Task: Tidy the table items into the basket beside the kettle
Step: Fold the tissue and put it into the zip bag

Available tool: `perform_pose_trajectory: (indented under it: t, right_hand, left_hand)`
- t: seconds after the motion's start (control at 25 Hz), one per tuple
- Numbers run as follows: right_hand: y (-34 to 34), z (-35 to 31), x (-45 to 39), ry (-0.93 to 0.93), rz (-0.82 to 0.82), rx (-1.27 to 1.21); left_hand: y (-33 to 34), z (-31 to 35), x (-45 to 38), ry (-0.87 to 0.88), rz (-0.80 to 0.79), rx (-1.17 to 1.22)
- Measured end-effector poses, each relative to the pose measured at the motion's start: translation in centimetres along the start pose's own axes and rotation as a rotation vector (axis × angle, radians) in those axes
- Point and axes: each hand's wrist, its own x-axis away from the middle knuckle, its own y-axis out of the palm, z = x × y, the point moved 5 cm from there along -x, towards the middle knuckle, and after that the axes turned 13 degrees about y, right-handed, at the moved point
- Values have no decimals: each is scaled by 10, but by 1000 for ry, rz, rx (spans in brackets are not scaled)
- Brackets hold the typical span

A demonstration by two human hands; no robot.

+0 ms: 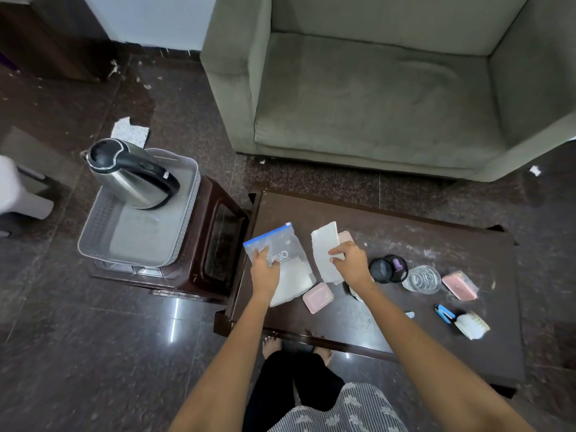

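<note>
Your left hand grips a clear plastic zip bag with a blue seal strip, fingers curled over its near left edge, the bag lying on the dark brown low table. Your right hand pinches a white folded paper sheet between thumb and fingers, the sheet standing off the tabletop just at 3 o'clock of the bag. Behind the sheet a pale pink flat object peeks out; what it is cannot be told.

At 5 o'clock of the bag lies a pink rectangular plastic lid, touching the bag's lower corner. At 3 o'clock of your right hand sits a black mesh round cup, on its side, then a clear glass round jar just beside it, then a pink rectangular plastic box. At 5 o'clock of the jar lie a blue stapler and a white pad with a patterned edge, touching.

At 9 o'clock of the table, on a dark brown plastic stool, stands the grey rectangular plastic basket. The steel electric kettle with a black handle rests at the basket's far end. A grey fabric sofa fills 12 o'clock.
</note>
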Motion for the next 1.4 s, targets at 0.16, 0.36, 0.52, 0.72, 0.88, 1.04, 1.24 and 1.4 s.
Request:
perform_pose_trajectory:
  t: [0.16,0.36,0.52,0.72,0.88,1.04,1.24,1.4]
  right_hand:
    - [-10,-2,26,-20,50,-197]
    - [-12,-1,57,89,-111,-580]
    - [-10,5,73,107,-135,-562]
    - [1,-10,101,37,-201,-660]
    - [-3,-16,110,25,-140,-728]
    - [-4,-13,113,65,-265,-724]
    - [-4,-21,122,59,-369,-790]
    - [-5,-22,120,4,-295,-780]
  left_hand:
    - [20,8,22,-97,-94,270]
    - [38,24,49,-212,-246,516]
    - [33,33,56,-73,-162,491]
    - [34,55,71,372,-273,45]
    - [34,69,92,405,-353,69]
    - [19,74,93,400,-254,176]
    - [9,81,89,365,-247,313]
    - [3,86,92,355,-278,421]
